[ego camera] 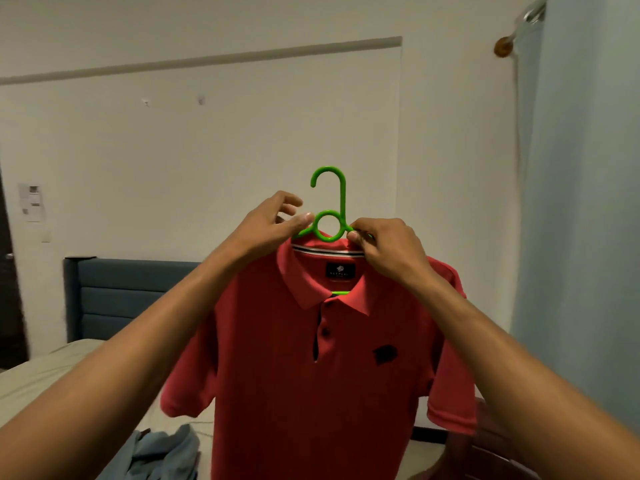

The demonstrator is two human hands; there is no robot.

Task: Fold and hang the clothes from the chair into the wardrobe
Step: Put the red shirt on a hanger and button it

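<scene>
1. Two hands are up at the neck of a bright green plastic hanger (327, 216), and a red short-sleeved polo shirt (311, 341) already hangs on it, held in mid-air in front of the person.
2. Left hand (273, 225): thumb and fingers pinch the hanger's left shoulder, just beside the green ring below the hook.
3. Right hand (388, 251): fingers curl tight at the right shoulder, where collar meets plastic. It looks clamped on the hanger and perhaps a fold of collar too, though the knuckles hide the contact.
4. The relation that counts: the hook rises straight up between the two hands, above both grips, its open mouth facing the person's left. The left hand sits slightly nearer the hook's tip.
5. The shirt's long axis runs vertically, collar up and hem down, front facing the camera, buttons partly undone. The hanger's bar runs left to right across it.
6. The wardrobe is not in view. I judge the next move to be carrying the shirt to a rail, hook leading.
7. Below lie a pale-sheeted bed (41, 372) with a blue padded headboard (114, 296) and a crumpled grey-blue garment (166, 452).
</scene>
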